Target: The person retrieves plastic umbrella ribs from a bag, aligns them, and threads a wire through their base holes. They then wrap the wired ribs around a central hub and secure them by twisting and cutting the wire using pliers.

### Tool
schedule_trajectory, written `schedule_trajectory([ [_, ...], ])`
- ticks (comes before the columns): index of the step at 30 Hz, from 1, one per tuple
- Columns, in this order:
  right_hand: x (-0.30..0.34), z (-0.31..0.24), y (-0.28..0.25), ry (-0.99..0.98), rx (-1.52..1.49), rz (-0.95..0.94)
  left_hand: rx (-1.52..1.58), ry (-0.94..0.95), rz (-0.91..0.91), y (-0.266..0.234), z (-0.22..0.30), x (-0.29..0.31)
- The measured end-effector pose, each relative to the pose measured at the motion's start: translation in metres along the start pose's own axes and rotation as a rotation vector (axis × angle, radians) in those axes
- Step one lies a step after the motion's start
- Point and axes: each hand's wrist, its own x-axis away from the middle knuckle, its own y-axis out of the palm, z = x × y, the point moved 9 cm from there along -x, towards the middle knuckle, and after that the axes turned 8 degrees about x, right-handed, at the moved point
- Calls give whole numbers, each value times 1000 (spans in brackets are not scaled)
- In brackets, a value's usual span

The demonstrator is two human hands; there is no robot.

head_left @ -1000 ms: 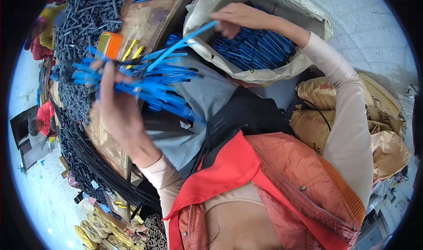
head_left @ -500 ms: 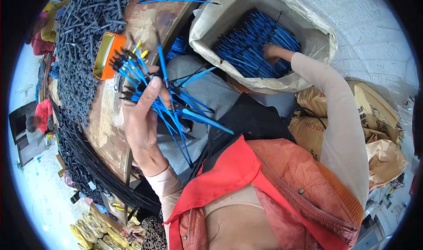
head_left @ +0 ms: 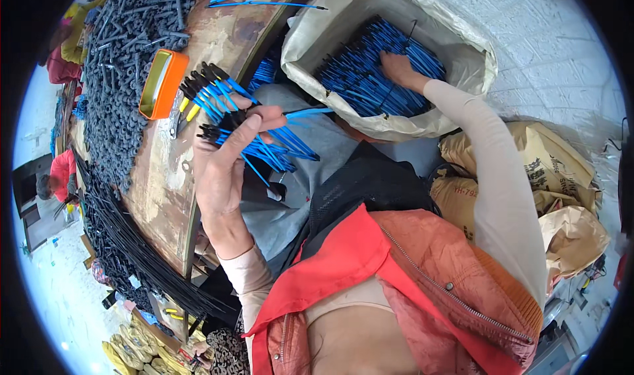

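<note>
My left hand is closed round a bundle of thin blue tubes with black ends, held over my lap beside the table edge. The black ends fan out past its fingers on both sides. My right hand reaches down into a large whitish sack at the upper right. It touches the many blue tubes with black tips that fill the sack. Its fingertips are hidden among them, so their grip does not show.
On the wooden table lie a heap of dark grey plastic parts, an orange box and a yellow-handled tool. Black rods run along its near side. Brown paper bags stand at right. Another person is far left.
The bundle in my left hand sits neater, with fewer long tubes hanging loose below. My right hand has shifted left and slightly up within the sack.
</note>
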Motion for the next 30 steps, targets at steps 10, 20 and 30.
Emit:
schedule_trajectory([
  [10, 43, 48, -123, -153, -554, 272, 55, 87, 91, -28, -1, -2],
  [20, 135, -54, -342, -629, -1465, 213, 3, 122, 58, 17, -4, -31],
  [30, 175, -249, -282, -726, -1957, -1208, 153, 118, -30, -15, 3, -16],
])
